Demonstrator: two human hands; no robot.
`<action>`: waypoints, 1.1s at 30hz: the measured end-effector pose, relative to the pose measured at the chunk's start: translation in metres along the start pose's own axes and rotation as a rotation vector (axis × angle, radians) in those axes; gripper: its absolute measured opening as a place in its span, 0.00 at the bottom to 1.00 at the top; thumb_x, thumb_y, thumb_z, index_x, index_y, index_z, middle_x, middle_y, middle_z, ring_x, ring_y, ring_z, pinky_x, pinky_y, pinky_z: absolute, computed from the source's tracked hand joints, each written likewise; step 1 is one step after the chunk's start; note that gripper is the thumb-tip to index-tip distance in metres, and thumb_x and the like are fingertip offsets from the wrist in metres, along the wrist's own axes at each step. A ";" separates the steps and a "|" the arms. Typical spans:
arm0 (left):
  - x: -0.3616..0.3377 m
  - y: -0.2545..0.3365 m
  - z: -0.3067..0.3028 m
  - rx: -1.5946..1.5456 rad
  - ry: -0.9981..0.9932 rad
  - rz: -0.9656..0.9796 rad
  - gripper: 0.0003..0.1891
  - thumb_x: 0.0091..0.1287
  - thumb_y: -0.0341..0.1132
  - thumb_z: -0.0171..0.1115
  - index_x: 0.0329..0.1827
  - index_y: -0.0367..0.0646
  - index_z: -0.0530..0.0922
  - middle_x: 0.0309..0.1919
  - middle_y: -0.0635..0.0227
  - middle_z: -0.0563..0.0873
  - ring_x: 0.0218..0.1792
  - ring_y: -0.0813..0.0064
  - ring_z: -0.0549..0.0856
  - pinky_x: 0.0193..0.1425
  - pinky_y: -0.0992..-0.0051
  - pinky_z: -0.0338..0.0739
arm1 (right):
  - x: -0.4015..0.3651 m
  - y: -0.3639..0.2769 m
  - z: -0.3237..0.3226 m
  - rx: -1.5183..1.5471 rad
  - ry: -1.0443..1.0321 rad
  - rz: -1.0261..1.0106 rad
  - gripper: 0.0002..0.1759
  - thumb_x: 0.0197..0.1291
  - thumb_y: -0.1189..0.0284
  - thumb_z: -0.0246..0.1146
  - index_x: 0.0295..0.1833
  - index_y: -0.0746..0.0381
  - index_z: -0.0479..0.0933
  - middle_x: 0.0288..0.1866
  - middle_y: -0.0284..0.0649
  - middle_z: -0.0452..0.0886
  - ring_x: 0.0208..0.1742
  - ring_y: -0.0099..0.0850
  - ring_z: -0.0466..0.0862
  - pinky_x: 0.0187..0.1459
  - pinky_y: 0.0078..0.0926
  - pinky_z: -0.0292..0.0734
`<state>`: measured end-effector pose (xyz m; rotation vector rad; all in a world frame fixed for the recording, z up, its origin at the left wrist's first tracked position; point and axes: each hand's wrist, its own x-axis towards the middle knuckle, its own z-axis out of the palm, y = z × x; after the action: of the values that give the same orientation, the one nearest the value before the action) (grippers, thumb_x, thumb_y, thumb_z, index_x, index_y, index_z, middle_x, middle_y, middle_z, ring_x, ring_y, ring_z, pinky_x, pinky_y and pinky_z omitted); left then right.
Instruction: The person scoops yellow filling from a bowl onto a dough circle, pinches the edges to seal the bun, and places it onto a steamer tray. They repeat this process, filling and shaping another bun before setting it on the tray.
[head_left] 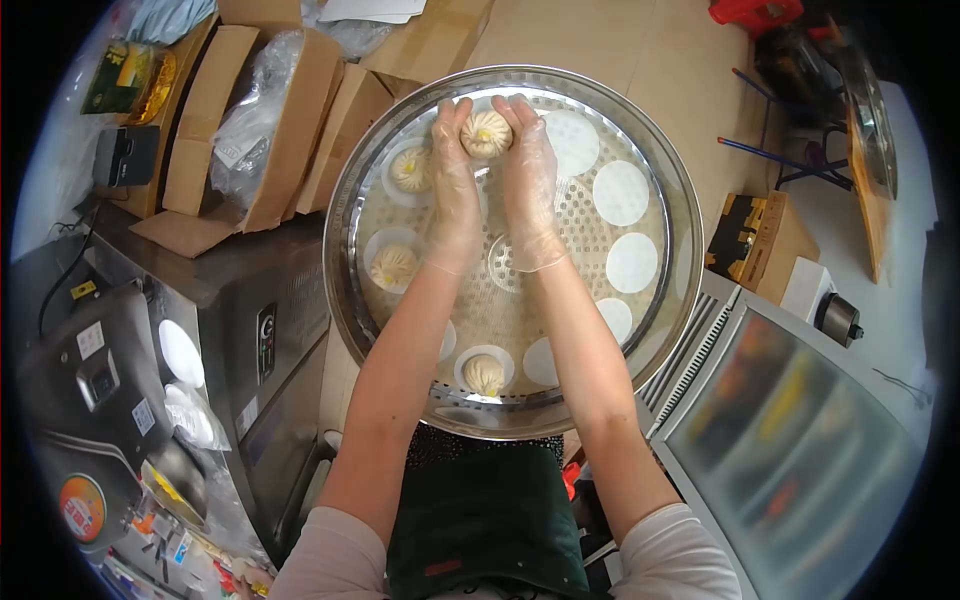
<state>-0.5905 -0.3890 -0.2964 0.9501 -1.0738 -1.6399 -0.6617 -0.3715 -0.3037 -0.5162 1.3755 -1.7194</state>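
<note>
Between my two gloved hands, near the far side of a round metal steamer tray [340,262], is a pleated bun [486,134]. My left hand [455,190] cups it from the left, my right hand [530,185] from the right, both in clear plastic gloves. Whether the bun rests on a paper underneath is hidden. Other pleated buns sit on white paper rounds: one bun [410,169] beside my left hand, another bun [394,266] below it, and a third bun [484,375] at the near edge. Bare paper rounds [620,193] line the right side of the perforated tray.
An open cardboard box [285,130] holding plastic wrap stands at the left, above a steel appliance [265,330]. A glass-topped cabinet [790,430] is at the lower right. Another cardboard box [765,240] and a folding stool [800,160] lie to the right.
</note>
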 end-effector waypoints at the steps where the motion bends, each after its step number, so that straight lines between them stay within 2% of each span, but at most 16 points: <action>1: 0.007 -0.008 -0.002 0.001 0.015 -0.025 0.46 0.78 0.67 0.30 0.82 0.31 0.46 0.81 0.54 0.58 0.82 0.63 0.49 0.84 0.62 0.35 | 0.004 0.005 -0.001 0.020 0.012 0.025 0.35 0.82 0.52 0.39 0.75 0.73 0.60 0.72 0.45 0.75 0.74 0.33 0.67 0.78 0.32 0.54; 5: 0.023 -0.023 -0.005 0.007 0.077 -0.130 0.44 0.80 0.64 0.32 0.82 0.31 0.46 0.81 0.55 0.57 0.82 0.65 0.49 0.84 0.64 0.36 | 0.019 0.019 -0.003 0.023 0.025 0.083 0.34 0.82 0.54 0.39 0.76 0.73 0.58 0.74 0.47 0.71 0.74 0.34 0.67 0.78 0.31 0.54; 9: 0.017 0.008 0.006 -0.041 0.156 -0.210 0.38 0.82 0.56 0.35 0.81 0.31 0.49 0.81 0.54 0.57 0.82 0.65 0.51 0.85 0.67 0.38 | 0.022 0.028 -0.016 0.014 0.015 0.064 0.37 0.80 0.49 0.43 0.77 0.69 0.60 0.76 0.46 0.68 0.78 0.36 0.63 0.79 0.33 0.52; 10: 0.016 0.017 0.004 -0.050 0.180 -0.259 0.37 0.82 0.54 0.35 0.81 0.31 0.51 0.81 0.53 0.57 0.82 0.64 0.51 0.85 0.67 0.38 | 0.006 0.003 -0.012 -0.060 0.036 0.035 0.37 0.80 0.51 0.42 0.77 0.72 0.57 0.78 0.51 0.65 0.80 0.39 0.62 0.79 0.34 0.52; 12: -0.011 0.035 -0.004 -0.059 0.156 -0.225 0.34 0.83 0.51 0.36 0.80 0.32 0.54 0.78 0.54 0.63 0.80 0.64 0.58 0.83 0.67 0.45 | -0.017 -0.015 -0.016 0.076 0.073 0.032 0.38 0.80 0.51 0.42 0.77 0.74 0.55 0.78 0.55 0.64 0.80 0.42 0.61 0.80 0.37 0.53; 15: -0.095 0.061 -0.025 -0.081 0.121 -0.160 0.29 0.84 0.46 0.37 0.78 0.33 0.59 0.72 0.55 0.72 0.75 0.64 0.67 0.81 0.66 0.55 | -0.064 -0.043 -0.018 0.261 0.051 0.076 0.39 0.80 0.51 0.43 0.77 0.75 0.52 0.77 0.61 0.62 0.80 0.46 0.61 0.80 0.42 0.55; 16: -0.129 0.066 -0.037 -0.055 0.108 -0.184 0.27 0.83 0.44 0.41 0.76 0.33 0.63 0.70 0.56 0.74 0.74 0.65 0.70 0.80 0.66 0.58 | -0.085 -0.054 -0.017 0.321 0.024 0.102 0.40 0.80 0.50 0.43 0.78 0.76 0.52 0.77 0.63 0.62 0.80 0.48 0.61 0.79 0.44 0.55; 18: -0.197 0.105 -0.059 -0.020 0.092 -0.262 0.24 0.81 0.40 0.49 0.72 0.34 0.68 0.66 0.58 0.78 0.70 0.65 0.74 0.78 0.66 0.63 | -0.134 -0.066 -0.012 0.217 -0.031 0.127 0.41 0.78 0.49 0.47 0.77 0.75 0.53 0.76 0.63 0.63 0.79 0.48 0.64 0.78 0.44 0.59; 20: -0.267 0.143 -0.085 -0.015 0.081 -0.324 0.22 0.78 0.37 0.54 0.70 0.36 0.71 0.64 0.60 0.80 0.68 0.68 0.77 0.75 0.67 0.66 | -0.199 -0.089 0.005 0.094 -0.120 0.137 0.43 0.75 0.49 0.55 0.77 0.75 0.56 0.74 0.61 0.67 0.77 0.47 0.67 0.75 0.42 0.62; 21: -0.303 0.150 -0.106 -0.016 0.080 -0.330 0.21 0.77 0.35 0.57 0.70 0.37 0.71 0.63 0.62 0.81 0.67 0.70 0.77 0.75 0.67 0.66 | -0.232 -0.089 0.008 0.089 -0.112 0.195 0.45 0.70 0.50 0.62 0.76 0.74 0.58 0.71 0.57 0.72 0.74 0.45 0.71 0.73 0.42 0.65; 23: -0.369 0.174 -0.146 -0.097 0.155 -0.352 0.21 0.76 0.33 0.59 0.69 0.37 0.72 0.62 0.64 0.81 0.67 0.73 0.77 0.75 0.68 0.65 | -0.300 -0.092 0.020 0.036 -0.167 0.284 0.40 0.66 0.55 0.68 0.73 0.70 0.64 0.66 0.53 0.77 0.67 0.43 0.77 0.68 0.41 0.71; 24: -0.406 0.175 -0.170 -0.079 0.199 -0.298 0.20 0.74 0.31 0.61 0.67 0.38 0.73 0.59 0.65 0.82 0.64 0.75 0.78 0.73 0.69 0.68 | -0.333 -0.086 0.022 0.051 -0.239 0.301 0.38 0.65 0.57 0.70 0.71 0.67 0.66 0.64 0.50 0.78 0.65 0.40 0.79 0.65 0.39 0.73; 26: -0.471 0.188 -0.223 -0.003 0.300 -0.322 0.19 0.74 0.31 0.62 0.66 0.38 0.74 0.57 0.66 0.82 0.62 0.76 0.79 0.71 0.71 0.71 | -0.397 -0.089 0.049 0.113 -0.321 0.403 0.32 0.63 0.64 0.72 0.67 0.64 0.70 0.60 0.44 0.81 0.61 0.36 0.82 0.60 0.35 0.77; 28: -0.534 0.223 -0.267 0.054 0.438 -0.327 0.18 0.74 0.30 0.62 0.65 0.39 0.75 0.54 0.67 0.83 0.58 0.78 0.80 0.66 0.73 0.75 | -0.453 -0.080 0.077 0.106 -0.428 0.523 0.28 0.64 0.66 0.71 0.66 0.64 0.71 0.59 0.43 0.81 0.59 0.35 0.82 0.58 0.34 0.78; 31: -0.611 0.260 -0.333 0.103 0.750 -0.343 0.17 0.74 0.33 0.61 0.63 0.39 0.76 0.53 0.67 0.83 0.57 0.77 0.80 0.65 0.75 0.74 | -0.523 -0.076 0.141 0.079 -0.606 0.670 0.21 0.64 0.72 0.69 0.61 0.65 0.75 0.56 0.43 0.82 0.53 0.33 0.84 0.54 0.30 0.81; 33: -0.646 0.297 -0.358 0.006 1.051 -0.310 0.12 0.72 0.33 0.64 0.56 0.41 0.81 0.47 0.69 0.86 0.51 0.79 0.83 0.59 0.76 0.77 | -0.561 -0.073 0.188 0.075 -0.767 0.744 0.20 0.65 0.74 0.68 0.60 0.66 0.76 0.55 0.44 0.83 0.52 0.33 0.85 0.53 0.30 0.81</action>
<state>-0.0016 0.0923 -0.0597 1.7516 -0.2082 -1.0660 -0.2366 -0.0227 -0.0743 -0.4663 0.7803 -0.8194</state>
